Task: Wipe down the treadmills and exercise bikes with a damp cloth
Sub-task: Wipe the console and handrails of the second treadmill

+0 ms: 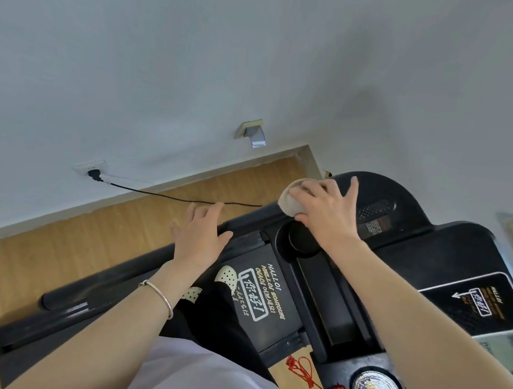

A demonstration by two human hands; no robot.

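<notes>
Soft, even light is spread throughout; its source is not seen. A faint grey shadow is cast on the wall (369,111) above the treadmill console (438,253). Shapes below the console are stretched by the wide lens. The right hand (325,210) gripping the cloth (289,200) on the console is slightly blurred.

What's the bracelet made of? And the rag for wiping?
Bracelet: likely metal, silver-coloured and polished; it is thin and glints. Cloth under the right hand: soft fabric, pale beige and matte; it bunches into folds.
</notes>
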